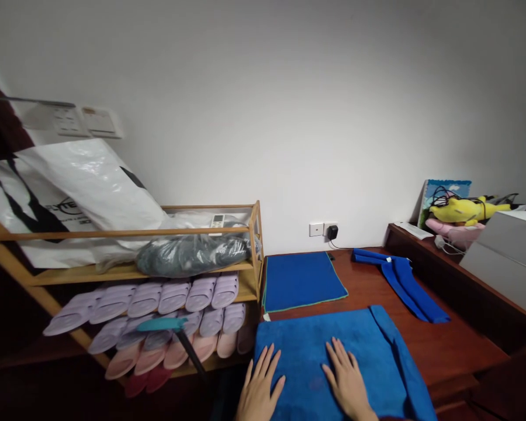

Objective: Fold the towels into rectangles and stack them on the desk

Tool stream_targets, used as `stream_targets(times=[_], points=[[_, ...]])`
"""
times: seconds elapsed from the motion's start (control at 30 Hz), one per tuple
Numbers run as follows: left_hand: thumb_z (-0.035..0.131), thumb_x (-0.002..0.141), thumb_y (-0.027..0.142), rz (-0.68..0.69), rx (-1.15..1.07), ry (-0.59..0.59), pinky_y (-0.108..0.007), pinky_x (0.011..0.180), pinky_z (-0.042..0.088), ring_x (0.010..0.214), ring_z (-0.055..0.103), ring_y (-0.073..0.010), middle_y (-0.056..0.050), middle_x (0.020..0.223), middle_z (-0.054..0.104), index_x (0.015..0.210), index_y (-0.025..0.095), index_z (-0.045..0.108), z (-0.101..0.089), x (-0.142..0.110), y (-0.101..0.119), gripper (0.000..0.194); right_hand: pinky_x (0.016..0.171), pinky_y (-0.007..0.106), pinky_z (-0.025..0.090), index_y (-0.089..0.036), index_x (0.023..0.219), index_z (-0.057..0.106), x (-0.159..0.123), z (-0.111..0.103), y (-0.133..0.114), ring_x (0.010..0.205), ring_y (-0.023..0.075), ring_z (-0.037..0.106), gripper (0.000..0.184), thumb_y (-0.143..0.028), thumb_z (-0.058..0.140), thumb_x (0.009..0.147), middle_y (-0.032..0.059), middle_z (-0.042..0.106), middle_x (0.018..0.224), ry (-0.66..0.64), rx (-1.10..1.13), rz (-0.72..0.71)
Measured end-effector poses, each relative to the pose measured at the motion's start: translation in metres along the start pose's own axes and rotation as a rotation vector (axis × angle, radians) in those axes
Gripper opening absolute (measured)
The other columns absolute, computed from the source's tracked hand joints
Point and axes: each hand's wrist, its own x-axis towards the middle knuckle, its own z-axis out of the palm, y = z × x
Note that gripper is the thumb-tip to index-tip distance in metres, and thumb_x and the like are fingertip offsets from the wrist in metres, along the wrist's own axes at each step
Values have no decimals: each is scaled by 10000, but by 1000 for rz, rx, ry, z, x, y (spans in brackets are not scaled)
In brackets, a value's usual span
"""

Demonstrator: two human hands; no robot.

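Observation:
A blue towel [368, 345] lies spread on the near part of the dark wooden table [456, 345]. My left hand [259, 387] rests flat on its left edge, fingers stretched out and apart. My right hand [347, 379] lies flat on the towel's middle, fingers also spread. Neither hand holds anything. Farther back, a folded blue towel [301, 280] lies flat near the wall. A third blue cloth [403, 279] lies crumpled in a long strip at the back right.
A wooden shoe rack [166, 275] at left holds several lilac and pink slippers [166, 297], plastic bags [83, 193] and a remote. A wall socket with a plugged charger [332, 231] sits behind the table. A yellow plush toy [464, 209] and grey boxes [504, 257] are at right.

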Motion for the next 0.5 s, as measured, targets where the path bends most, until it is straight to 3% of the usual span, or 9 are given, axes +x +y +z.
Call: stream_targets(times=[0.07,0.2,0.3,0.4,0.5], points=[[276,944,445,5,-19,-11,-458,1116,242,1391,193,-191,51,1519,218,1436,367,161,-1,-1,-2,511,1071,473,316,-309,1402,325,-3,-9,41,1356,225,305,561,-539,312,891,37,330,1482,12,-57,73],[276,945,441,-11,-29,-10,-430,1111,266,1393,180,-177,61,1524,203,1437,365,160,-1,-2,-1,511,1055,491,313,-289,1356,423,-22,-38,147,1336,244,345,539,-502,306,875,51,366,1467,13,-215,288],[289,943,439,-19,-39,-5,-437,1108,269,1393,183,-184,53,1524,207,1435,365,170,0,-2,0,512,1059,570,238,-373,1245,537,-38,-60,220,1376,268,254,466,-370,323,832,-23,365,1468,-122,-322,295],[284,943,443,-21,-53,-13,-461,1107,263,1393,181,-192,54,1523,205,1431,377,168,1,-1,-2,506,1005,631,261,-414,1232,532,-46,-74,271,1383,295,228,489,-411,346,780,-32,347,1478,-186,-334,429],[282,940,453,-12,-52,-21,-481,1099,270,1388,201,-205,60,1518,212,1425,391,175,0,-3,-5,500,992,647,266,-385,1253,516,-47,-74,299,1372,291,260,541,-471,312,760,12,378,1463,-129,-326,564]])
